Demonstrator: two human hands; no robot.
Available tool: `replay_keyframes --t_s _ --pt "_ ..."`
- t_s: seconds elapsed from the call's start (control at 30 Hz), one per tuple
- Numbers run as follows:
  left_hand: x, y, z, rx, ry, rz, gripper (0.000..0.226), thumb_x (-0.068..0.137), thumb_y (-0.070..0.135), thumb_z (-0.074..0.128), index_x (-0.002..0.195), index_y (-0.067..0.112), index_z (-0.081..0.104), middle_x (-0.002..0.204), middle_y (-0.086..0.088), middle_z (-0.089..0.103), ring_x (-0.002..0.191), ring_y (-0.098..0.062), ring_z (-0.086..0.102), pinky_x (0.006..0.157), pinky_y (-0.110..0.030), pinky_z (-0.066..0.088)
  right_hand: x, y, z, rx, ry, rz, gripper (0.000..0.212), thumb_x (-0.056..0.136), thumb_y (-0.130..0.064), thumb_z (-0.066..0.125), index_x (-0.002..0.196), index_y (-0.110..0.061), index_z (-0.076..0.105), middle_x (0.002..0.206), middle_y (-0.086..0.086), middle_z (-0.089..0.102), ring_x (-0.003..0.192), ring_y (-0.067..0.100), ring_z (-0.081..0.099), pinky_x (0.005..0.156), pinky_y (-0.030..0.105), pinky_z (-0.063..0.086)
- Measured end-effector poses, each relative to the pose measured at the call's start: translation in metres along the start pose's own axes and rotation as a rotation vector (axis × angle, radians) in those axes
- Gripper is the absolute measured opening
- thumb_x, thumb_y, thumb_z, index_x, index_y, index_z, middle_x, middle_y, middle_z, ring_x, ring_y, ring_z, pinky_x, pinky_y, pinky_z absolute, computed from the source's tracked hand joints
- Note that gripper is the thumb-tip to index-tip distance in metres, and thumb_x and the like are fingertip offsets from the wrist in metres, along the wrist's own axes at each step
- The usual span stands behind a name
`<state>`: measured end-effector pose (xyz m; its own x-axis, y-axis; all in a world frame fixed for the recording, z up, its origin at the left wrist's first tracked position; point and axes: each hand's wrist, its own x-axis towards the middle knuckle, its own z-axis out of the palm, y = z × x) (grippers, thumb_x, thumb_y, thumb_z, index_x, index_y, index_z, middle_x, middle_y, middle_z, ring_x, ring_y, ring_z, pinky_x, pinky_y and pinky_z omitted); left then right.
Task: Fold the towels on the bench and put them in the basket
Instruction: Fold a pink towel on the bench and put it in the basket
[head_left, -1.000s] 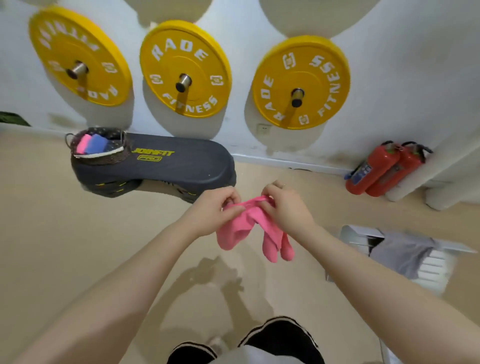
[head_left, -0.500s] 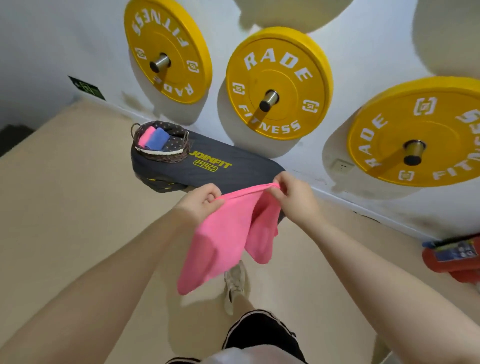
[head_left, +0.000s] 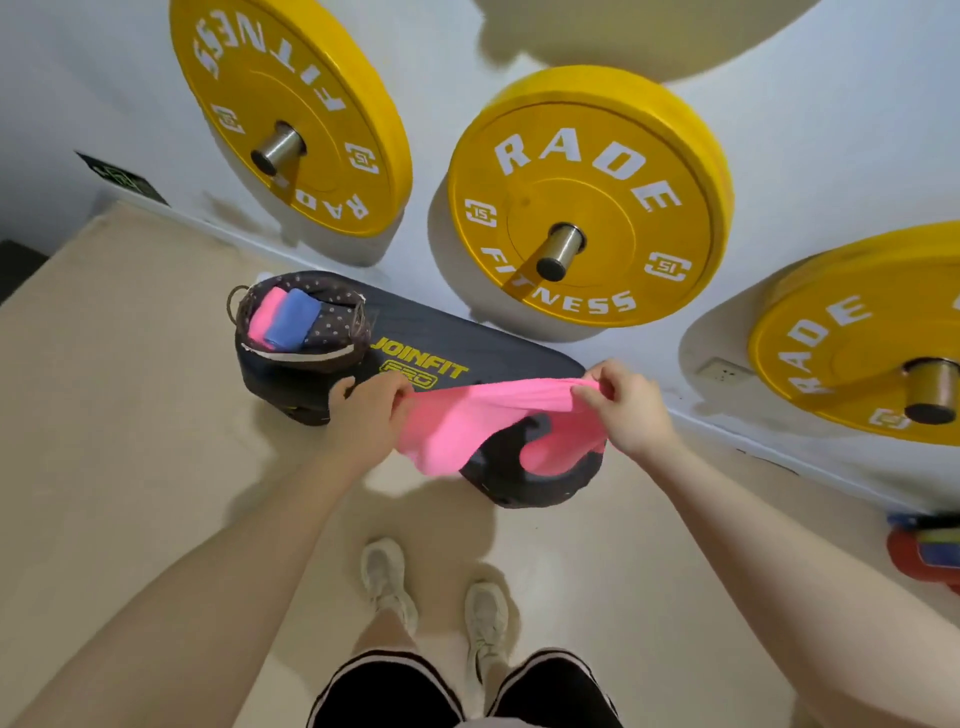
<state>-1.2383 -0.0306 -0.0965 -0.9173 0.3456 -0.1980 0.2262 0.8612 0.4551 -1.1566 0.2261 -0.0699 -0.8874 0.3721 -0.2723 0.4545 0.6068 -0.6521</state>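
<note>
A pink towel (head_left: 462, 421) hangs stretched between my hands above the near right part of the dark bench (head_left: 478, 343). My left hand (head_left: 366, 410) grips its left top corner and my right hand (head_left: 626, 405) pinches its right top corner. The towel sags in the middle, with two lobes hanging over the bench's front edge. At the bench's left end stands a dotted wicker basket (head_left: 337, 325). It holds a folded pink towel (head_left: 267, 317) and a folded blue towel (head_left: 293, 322) side by side.
Three yellow weight plates (head_left: 587, 202) hang on pegs on the white wall behind the bench. A red fire extinguisher (head_left: 924, 556) lies on the floor at the right edge. My feet in light shoes (head_left: 387, 577) stand on the beige floor just before the bench.
My hands have moved apart, spreading the bunched pink towel wide. I have stepped closer to the bench, and the towel now hangs over its right end.
</note>
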Motion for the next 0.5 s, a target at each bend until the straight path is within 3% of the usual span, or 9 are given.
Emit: replay_keyframes --t_s 0.03,0.1,0.23,0.33,0.4,0.5 --pt "0.013 -0.005 0.002 0.028 0.056 0.014 0.015 0.092 0.01 0.045 0.1 0.012 0.058 0.089 0.002 0.061 0.093 -0.022 0.056 0.105 -0.032 0.016 0.01 0.003 0.003 -0.015 -0.014 0.005 0.01 0.091 -0.021 0.056 0.084 -0.015 0.051 0.08 0.003 0.055 0.077 0.022 0.048 0.066 0.027 0.034" --pt "0.036 -0.016 0.005 0.03 0.085 0.08 0.017 0.091 0.012 0.043 0.097 0.009 0.059 0.085 -0.006 0.068 0.086 -0.027 0.062 0.1 -0.03 0.017 0.027 0.008 0.013 -0.03 -0.039 0.033 0.012 0.092 -0.022 0.055 0.083 -0.015 0.051 0.079 0.003 0.054 0.077 0.023 0.047 0.067 0.028 0.033" --pt "0.071 -0.045 0.012 -0.011 -0.139 0.217 0.013 0.09 0.012 0.054 0.092 0.001 0.059 0.079 -0.017 0.066 0.074 -0.034 0.058 0.072 -0.035 0.036 0.047 0.02 0.042 0.01 -0.194 0.189 0.016 0.092 -0.018 0.053 0.077 -0.015 0.056 0.078 0.003 0.057 0.078 0.021 0.049 0.066 0.027 0.037" --pt "0.102 -0.07 0.012 0.064 -0.352 0.297 0.013 0.091 0.016 0.053 0.086 0.004 0.051 0.071 -0.005 0.057 0.071 -0.029 0.051 0.065 -0.028 0.029 0.052 0.024 0.065 0.028 -0.343 0.308 0.023 0.092 -0.017 0.052 0.071 -0.015 0.059 0.072 0.0 0.055 0.076 0.019 0.048 0.059 0.022 0.036" --pt "0.125 -0.081 0.012 0.053 -0.494 0.327 0.018 0.089 0.026 0.05 0.082 0.012 0.042 0.068 0.004 0.047 0.067 -0.022 0.045 0.064 -0.027 0.029 0.058 0.025 0.078 0.009 -0.333 0.347 0.02 0.092 -0.017 0.052 0.076 -0.011 0.063 0.076 0.001 0.056 0.077 0.019 0.048 0.063 0.025 0.036" --pt "0.156 -0.095 0.033 0.016 -0.519 0.414 0.016 0.091 0.026 0.047 0.08 0.018 0.039 0.068 0.009 0.042 0.065 -0.015 0.04 0.066 -0.029 0.03 0.081 0.035 0.098 -0.037 -0.252 0.386 0.014 0.089 -0.017 0.054 0.082 -0.01 0.063 0.085 0.004 0.059 0.082 0.019 0.05 0.069 0.023 0.033"
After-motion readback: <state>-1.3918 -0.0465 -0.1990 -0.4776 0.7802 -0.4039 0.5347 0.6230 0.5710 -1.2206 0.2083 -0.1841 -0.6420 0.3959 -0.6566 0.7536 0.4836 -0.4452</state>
